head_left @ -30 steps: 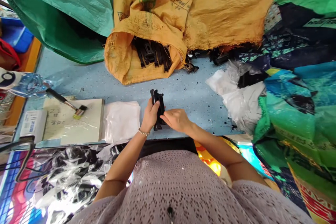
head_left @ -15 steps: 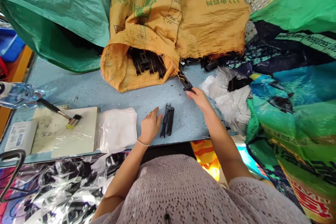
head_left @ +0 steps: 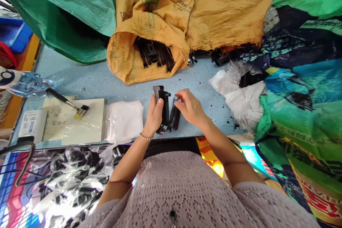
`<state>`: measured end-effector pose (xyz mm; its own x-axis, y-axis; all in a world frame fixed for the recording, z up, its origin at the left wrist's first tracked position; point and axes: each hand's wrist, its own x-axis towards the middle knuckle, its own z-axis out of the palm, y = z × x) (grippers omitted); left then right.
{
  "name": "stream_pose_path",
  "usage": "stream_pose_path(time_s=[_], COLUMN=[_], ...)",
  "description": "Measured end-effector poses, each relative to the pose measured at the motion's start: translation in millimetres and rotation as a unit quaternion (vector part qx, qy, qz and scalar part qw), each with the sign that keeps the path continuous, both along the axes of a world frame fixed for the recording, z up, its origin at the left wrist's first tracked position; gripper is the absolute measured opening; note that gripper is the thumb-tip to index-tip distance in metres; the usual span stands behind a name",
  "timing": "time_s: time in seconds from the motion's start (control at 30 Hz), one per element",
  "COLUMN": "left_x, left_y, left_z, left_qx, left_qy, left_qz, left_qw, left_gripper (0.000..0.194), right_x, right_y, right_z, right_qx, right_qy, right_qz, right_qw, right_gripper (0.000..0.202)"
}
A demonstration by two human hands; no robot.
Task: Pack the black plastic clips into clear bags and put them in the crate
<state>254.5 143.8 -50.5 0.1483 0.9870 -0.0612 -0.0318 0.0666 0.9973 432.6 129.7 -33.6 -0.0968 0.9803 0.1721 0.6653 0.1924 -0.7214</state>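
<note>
My left hand (head_left: pixel 154 117) is wrapped around a long black plastic part (head_left: pixel 166 108), held upright over the table near its front edge. Just to the right, a narrow black part with a forked end (head_left: pixel 173 112) lies beside a rounded black bar (head_left: pixel 176 119). The thumb and forefinger of my right hand (head_left: pixel 190 107) close around the forked end. An orange woven sack (head_left: pixel 121 60) lies beyond my hands, its mouth facing me, with several black parts (head_left: pixel 155 54) inside.
To the left are clear plastic bags (head_left: pixel 125 121), a cardboard sheet (head_left: pixel 93 124) with a brush (head_left: pixel 77 108), and a water bottle (head_left: pixel 26 82). A green sack (head_left: pixel 80 14) stands at back left. Crumpled plastic (head_left: pixel 244 94) and a printed sack (head_left: pixel 299 99) lie right.
My right hand has come back from the sack's edge to the parts before me. The black part it held is now in my left hand, which was empty.
</note>
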Motion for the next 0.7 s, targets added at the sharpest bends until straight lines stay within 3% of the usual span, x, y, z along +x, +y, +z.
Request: stream_pose_path(time_s=[0.07,0.17,0.33,0.43,0.53,0.6,0.7], left_x=[-4.3,-6.8,-12.6,-14.6,-11.9,-5.4,9.8], left_y=[-1.0,4.5,19.8,24.5,22.9,17.0,3.0], left_z=[-3.5,-12.0,-29.2,-41.8,-55.0,-63.2,-74.0], left_qx=[0.031,0.019,0.012,0.045,0.041,0.028,0.079], left_qy=[0.024,0.029,0.059,0.121,0.284,0.389,0.459], left_qz=[-0.005,0.013,0.055,0.027,0.004,-0.012,-0.022], left_qw=[0.999,0.999,0.997,0.991,0.958,0.921,0.885], left_gripper=[0.051,0.050,0.049,0.051,0.053,0.052,0.048], right_x=[-10.4,-23.7,-39.1,-36.2,-4.9,28.9,75.0], right_y=[21.0,28.4,-24.1,-40.6,-6.6,40.6,119.9], right_z=[3.0,-2.4,-21.1,-33.1,-42.1,-46.2,-49.9], right_qx=[0.045,-0.012,-0.009,-0.068,-0.136,-0.112,-0.048], right_qy=[-0.076,-0.112,-0.157,-0.150,-0.069,-0.032,-0.068], right_qz=[0.002,0.012,0.134,0.122,0.045,-0.091,-0.275], right_qw=[0.996,0.994,0.978,0.979,0.987,0.989,0.958], right_gripper=[0.040,0.041,0.036,0.034,0.035,0.034,0.027])
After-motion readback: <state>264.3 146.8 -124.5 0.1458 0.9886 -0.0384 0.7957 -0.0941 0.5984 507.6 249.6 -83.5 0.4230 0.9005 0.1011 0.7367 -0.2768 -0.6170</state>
